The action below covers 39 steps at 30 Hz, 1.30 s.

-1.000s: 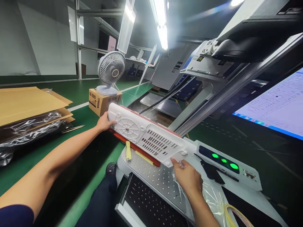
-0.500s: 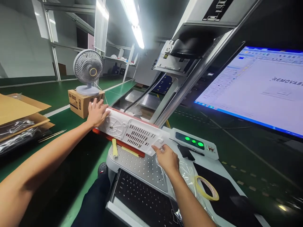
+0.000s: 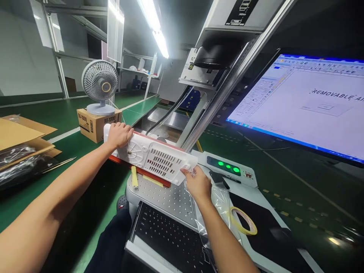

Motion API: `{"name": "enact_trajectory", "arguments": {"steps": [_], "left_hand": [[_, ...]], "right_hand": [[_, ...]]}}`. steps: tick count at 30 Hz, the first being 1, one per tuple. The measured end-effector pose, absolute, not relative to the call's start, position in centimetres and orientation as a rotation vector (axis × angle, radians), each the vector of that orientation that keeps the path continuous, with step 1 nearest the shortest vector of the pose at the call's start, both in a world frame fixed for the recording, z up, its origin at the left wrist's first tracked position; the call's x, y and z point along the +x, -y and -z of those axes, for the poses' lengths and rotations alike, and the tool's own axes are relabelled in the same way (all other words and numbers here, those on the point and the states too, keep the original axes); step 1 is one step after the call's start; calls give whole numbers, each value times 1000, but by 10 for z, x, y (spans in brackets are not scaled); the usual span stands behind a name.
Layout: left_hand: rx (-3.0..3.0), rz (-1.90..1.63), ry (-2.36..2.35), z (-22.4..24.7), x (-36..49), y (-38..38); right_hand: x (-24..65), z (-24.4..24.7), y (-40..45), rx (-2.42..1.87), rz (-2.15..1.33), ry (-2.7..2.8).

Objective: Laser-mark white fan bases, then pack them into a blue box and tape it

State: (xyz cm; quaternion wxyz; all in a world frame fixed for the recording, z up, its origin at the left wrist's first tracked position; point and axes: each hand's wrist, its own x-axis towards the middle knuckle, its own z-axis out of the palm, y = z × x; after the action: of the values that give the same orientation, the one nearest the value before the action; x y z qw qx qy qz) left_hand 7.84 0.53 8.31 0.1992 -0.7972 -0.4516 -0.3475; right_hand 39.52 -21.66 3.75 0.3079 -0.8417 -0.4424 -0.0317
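Observation:
A long white plastic panel (image 3: pixel 140 148), with a slotted vent and a round ribbed recess, is tilted over an orange-red strip (image 3: pixel 122 161) on the perforated metal plate (image 3: pixel 176 201). My left hand (image 3: pixel 121 135) has its fingers curled over the panel's upper edge near the left end. At the opposite end, my right hand (image 3: pixel 200 184) pinches the lower right corner, thumb on the face. Clear plastic film (image 3: pixel 220 201) lies beside and under my right wrist. A folded piece of yellow tape (image 3: pixel 134 177) sticks up at the plate's back edge.
A machine head (image 3: pixel 213 53) on a slanted column hangs above, with a monitor (image 3: pixel 313 102) to its right. A box with green lights (image 3: pixel 230 168) and a tape roll (image 3: pixel 244 222) are at right. A fan (image 3: pixel 101 87) stands on a carton (image 3: pixel 91 123); a keyboard (image 3: pixel 167 235) sits in front.
My left hand's fingers, spread over the panel's end before, now curl over its upper edge. My right hand keeps its hold. The whole view has shifted slightly.

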Motion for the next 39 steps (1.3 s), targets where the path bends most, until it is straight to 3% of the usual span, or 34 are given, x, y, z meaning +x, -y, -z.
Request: {"name": "enact_trajectory", "arguments": {"steps": [39], "left_hand": [[-2187,841,1280,-86,78,-2]], "right_hand": [[391,-35,215,-2260,45,1167]]}}
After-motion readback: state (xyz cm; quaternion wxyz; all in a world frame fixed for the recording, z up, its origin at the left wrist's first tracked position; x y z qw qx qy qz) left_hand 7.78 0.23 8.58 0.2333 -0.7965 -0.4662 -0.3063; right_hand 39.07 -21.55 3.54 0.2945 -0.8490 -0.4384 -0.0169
